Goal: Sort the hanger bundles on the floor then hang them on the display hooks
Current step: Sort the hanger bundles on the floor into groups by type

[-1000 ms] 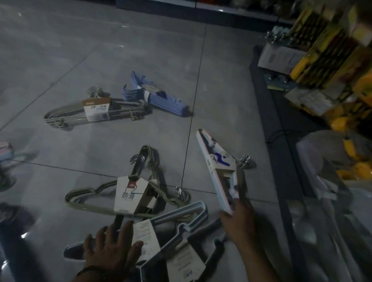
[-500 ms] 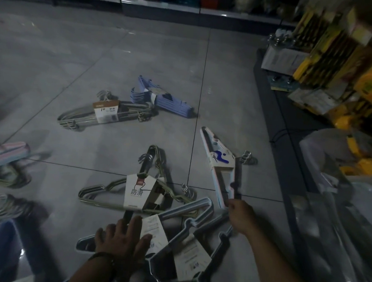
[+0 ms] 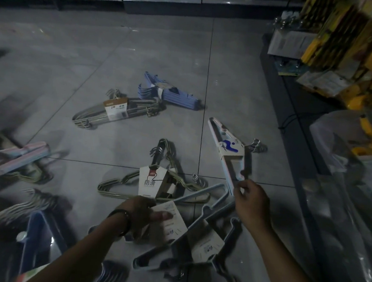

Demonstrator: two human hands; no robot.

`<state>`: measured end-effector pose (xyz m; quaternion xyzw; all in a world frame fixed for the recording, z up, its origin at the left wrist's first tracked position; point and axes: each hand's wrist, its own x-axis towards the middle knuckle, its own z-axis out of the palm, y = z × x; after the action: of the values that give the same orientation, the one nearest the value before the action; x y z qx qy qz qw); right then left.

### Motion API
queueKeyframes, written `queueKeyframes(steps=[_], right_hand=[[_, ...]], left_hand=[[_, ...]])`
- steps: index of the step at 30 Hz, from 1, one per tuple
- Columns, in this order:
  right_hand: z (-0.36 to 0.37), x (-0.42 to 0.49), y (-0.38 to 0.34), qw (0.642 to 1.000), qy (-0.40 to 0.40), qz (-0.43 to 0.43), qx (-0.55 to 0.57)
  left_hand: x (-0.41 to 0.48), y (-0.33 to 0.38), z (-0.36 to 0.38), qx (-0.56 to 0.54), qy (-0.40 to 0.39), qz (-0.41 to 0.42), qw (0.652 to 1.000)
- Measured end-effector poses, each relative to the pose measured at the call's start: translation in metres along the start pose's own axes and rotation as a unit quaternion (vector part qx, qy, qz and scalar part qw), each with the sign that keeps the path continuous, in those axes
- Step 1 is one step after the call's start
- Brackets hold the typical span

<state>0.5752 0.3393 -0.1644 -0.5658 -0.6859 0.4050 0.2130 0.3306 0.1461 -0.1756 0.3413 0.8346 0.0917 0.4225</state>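
Several hanger bundles lie scattered on the floor (image 3: 76, 51). My left grip (image 3: 140, 214) is closed on the grey bundle (image 3: 201, 193) nearest me, thumb on top of its white tag (image 3: 172, 228). My right grip (image 3: 251, 202) pinches the near tip of the white bundle (image 3: 226, 148), which lies close to the floor's right edge by the shelf base (image 3: 292, 117). Just beyond my left grip sits an olive bundle (image 3: 116, 185). A beige bundle (image 3: 116, 111) and a blue bundle (image 3: 177, 96) lie just beside each other toward the far edge.

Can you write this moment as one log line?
stage: sorting | left hand: holds tagged grey bundle | right hand: pinches white bundle end
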Motion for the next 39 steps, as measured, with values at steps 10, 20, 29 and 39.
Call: queueKeyframes(steps=[10, 20, 29, 39], right_hand=[[-0.007, -0.013, -0.037, 0.901, -0.282, 0.141, 0.297], [-0.033, 0.001, -0.044, 0.931, -0.153, 0.022, 0.33], [-0.066, 0.03, -0.08, 0.908, -0.09, 0.15, 0.38], [-0.086, 0.039, -0.082, 0.932, -0.08, -0.016, 0.354]], left_hand=[[-0.008, 0.063, 0.002, -0.282, 0.13, 0.0, 0.95], [-0.009, 0.084, -0.008, -0.426, -0.006, 0.082, 0.901], [0.014, 0.103, -0.024, -0.2, 0.182, 0.355, 0.895], [0.009, 0.185, -0.029, -0.408, 0.193, 0.319, 0.833]])
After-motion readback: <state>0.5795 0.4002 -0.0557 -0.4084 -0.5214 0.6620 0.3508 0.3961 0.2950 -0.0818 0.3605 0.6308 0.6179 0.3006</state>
